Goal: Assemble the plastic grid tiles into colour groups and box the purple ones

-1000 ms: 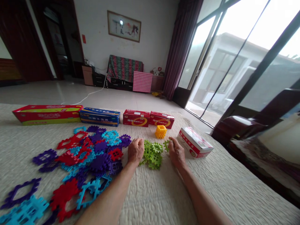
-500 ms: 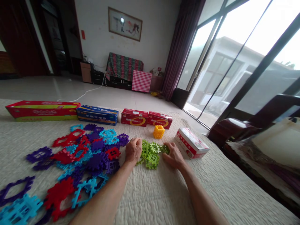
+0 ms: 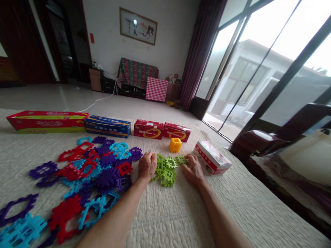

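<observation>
A small pile of green interlocking plastic pieces (image 3: 168, 175) lies on the pale quilted cover, several of them with window-like grids. My left hand (image 3: 147, 166) rests against the pile's left side with its fingers curled; what they hold, if anything, is hidden. At the pile's right, a single green plastic piece (image 3: 181, 159) lies flat. My right hand (image 3: 193, 169) is at that piece's right edge, thumb and index finger apart. A yellow cube of joined plastic pieces (image 3: 175, 145) stands just beyond the pile.
Left of my left arm spreads a heap of purple, red and light-blue plastic pieces (image 3: 103, 175). A long red-and-green box (image 3: 51, 123), a blue box (image 3: 108, 126) and two red boxes (image 3: 148, 129) form a row behind. A white-and-red box (image 3: 212, 157) sits right of my right hand.
My right hand has shifted slightly right, and its fingers no longer cover the single green piece, which now shows more fully. My left hand has stayed in place.
</observation>
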`<control>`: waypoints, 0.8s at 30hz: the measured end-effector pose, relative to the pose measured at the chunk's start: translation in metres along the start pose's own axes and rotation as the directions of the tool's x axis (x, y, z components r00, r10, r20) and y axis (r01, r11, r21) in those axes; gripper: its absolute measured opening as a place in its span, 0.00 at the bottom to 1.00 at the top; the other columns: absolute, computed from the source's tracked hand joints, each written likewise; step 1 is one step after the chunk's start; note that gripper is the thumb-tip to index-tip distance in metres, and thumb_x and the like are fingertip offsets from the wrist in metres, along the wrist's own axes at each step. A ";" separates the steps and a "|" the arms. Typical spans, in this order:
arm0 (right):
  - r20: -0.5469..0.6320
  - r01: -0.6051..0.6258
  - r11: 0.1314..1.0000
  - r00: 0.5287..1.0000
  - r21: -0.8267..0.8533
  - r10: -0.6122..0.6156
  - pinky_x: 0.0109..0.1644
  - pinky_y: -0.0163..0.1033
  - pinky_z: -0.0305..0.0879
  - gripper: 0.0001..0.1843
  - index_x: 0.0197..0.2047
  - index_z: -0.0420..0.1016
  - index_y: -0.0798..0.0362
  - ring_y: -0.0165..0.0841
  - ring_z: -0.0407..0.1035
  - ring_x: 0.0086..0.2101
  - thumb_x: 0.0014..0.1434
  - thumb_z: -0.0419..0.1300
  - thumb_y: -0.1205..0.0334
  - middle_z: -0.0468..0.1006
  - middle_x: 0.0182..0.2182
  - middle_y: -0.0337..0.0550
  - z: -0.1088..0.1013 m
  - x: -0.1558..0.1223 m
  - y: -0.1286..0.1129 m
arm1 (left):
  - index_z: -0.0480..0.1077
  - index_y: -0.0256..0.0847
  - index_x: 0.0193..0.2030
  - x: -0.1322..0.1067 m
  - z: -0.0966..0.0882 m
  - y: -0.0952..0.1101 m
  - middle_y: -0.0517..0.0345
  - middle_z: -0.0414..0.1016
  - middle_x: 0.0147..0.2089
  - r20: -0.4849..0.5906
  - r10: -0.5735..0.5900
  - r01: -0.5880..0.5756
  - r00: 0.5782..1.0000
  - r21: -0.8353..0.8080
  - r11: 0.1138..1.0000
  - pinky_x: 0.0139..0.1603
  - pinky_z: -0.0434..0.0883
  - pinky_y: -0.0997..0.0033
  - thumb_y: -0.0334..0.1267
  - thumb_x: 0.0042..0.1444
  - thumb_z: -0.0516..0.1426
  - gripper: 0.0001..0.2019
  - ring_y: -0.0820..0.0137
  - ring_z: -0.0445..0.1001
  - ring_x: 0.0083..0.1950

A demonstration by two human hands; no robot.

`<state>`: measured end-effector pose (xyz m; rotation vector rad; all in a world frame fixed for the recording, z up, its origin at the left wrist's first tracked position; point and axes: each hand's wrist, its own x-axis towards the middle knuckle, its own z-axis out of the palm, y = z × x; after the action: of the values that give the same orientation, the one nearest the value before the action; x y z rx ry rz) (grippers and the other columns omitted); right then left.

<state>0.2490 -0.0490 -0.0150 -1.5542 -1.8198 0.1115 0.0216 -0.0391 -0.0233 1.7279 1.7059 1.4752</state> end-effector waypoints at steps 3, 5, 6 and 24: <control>0.014 -0.053 0.997 0.998 -0.064 0.054 0.47 0.46 0.66 0.16 0.42 0.70 0.54 0.40 0.69 0.42 0.49 0.56 0.60 0.72 0.42 0.50 -0.001 0.000 -0.003 | 0.74 0.41 0.28 0.000 0.000 0.000 0.54 0.75 0.32 0.004 0.007 -0.008 1.000 0.003 1.000 0.42 0.65 0.71 0.37 0.59 0.49 0.15 0.69 0.73 0.38; 0.037 -0.048 0.996 0.998 -0.080 0.051 0.47 0.46 0.66 0.15 0.41 0.71 0.55 0.39 0.69 0.40 0.50 0.56 0.59 0.73 0.40 0.50 0.001 0.000 -0.003 | 0.74 0.41 0.28 0.000 0.000 0.000 0.54 0.75 0.32 0.008 0.011 -0.011 1.000 0.007 1.000 0.43 0.65 0.71 0.37 0.59 0.49 0.15 0.69 0.73 0.38; 0.043 -0.040 0.996 0.998 -0.078 0.044 0.47 0.46 0.65 0.14 0.41 0.72 0.55 0.39 0.69 0.39 0.50 0.55 0.60 0.73 0.39 0.49 0.001 0.000 -0.003 | 0.74 0.41 0.28 0.000 0.000 0.000 0.54 0.75 0.32 0.008 0.011 -0.011 1.000 0.008 1.000 0.43 0.65 0.71 0.37 0.59 0.49 0.15 0.69 0.73 0.38; 0.145 0.348 0.933 0.922 0.094 -0.359 0.58 0.51 0.57 0.14 0.34 0.72 0.50 0.41 0.64 0.52 0.42 0.54 0.71 0.73 0.48 0.45 -0.003 -0.009 -0.042 | 0.75 0.41 0.29 0.000 0.001 -0.001 0.54 0.76 0.33 0.004 0.009 -0.009 1.000 0.018 1.000 0.42 0.65 0.71 0.37 0.59 0.49 0.14 0.68 0.73 0.38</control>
<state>0.2162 -0.0690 0.0045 -1.1751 -2.1725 0.1278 0.0215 -0.0383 -0.0242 1.7492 1.7162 1.4634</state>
